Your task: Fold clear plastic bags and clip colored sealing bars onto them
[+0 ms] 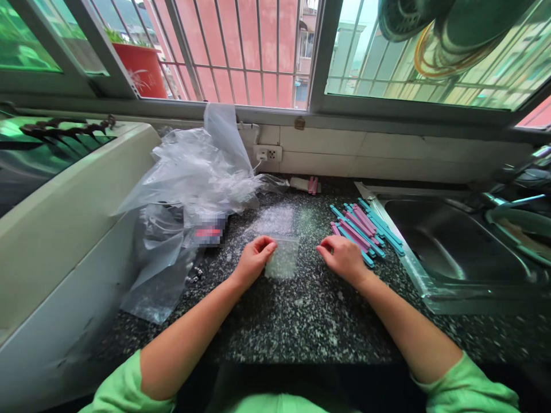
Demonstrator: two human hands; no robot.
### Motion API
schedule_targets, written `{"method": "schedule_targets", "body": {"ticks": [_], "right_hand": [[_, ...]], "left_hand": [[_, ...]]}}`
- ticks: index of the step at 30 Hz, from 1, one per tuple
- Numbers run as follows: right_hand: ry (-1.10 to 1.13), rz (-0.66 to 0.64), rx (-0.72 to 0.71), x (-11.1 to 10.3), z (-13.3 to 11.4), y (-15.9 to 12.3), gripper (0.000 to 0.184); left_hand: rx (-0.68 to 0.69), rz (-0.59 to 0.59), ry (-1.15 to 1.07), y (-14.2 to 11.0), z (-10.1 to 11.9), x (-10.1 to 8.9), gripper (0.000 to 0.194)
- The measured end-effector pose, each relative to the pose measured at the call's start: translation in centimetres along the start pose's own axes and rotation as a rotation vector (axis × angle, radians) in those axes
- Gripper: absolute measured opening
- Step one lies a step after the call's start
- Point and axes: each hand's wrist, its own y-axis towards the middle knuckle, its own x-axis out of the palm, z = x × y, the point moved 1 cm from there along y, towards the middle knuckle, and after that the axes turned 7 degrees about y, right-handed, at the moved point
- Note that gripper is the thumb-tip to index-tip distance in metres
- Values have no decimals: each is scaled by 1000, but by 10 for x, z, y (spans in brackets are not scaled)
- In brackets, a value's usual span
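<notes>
My left hand [255, 259] pinches the upper left corner of a small clear zip bag [284, 263] between thumb and fingers. The bag hangs flat over the speckled counter [297, 327]. To the right of the bag, apart from it, my right hand [343, 259] has its fingertips pressed together; whatever they hold, if anything, is too small to make out. Just beyond that hand lies a loose pile of slim pink and turquoise sticks [364, 226]. Two pink sticks [313, 184] rest near the back wall beside a pale flat packet [299, 183].
A heap of crumpled clear plastic bags [202, 172] covers the counter's left side, with small shiny bits [196, 274] near it. A steel sink [451, 241] borders the right. At far left stands a gas stove [77, 166]. A wall socket [269, 154] sits behind.
</notes>
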Motion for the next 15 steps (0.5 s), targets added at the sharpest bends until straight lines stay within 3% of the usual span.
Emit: {"method": "schedule_targets", "body": {"ticks": [3, 6, 15], "right_hand": [[-319, 2, 154, -15, 13, 3, 24], [-515, -80, 275, -21, 17, 4, 30], [-565, -289, 425, -22, 14, 10, 38]], "left_hand": [[-7, -37, -11, 0, -1, 1, 25], [-7, -56, -42, -1, -1, 2, 23], [-22, -71, -50, 1, -3, 5, 24]]}}
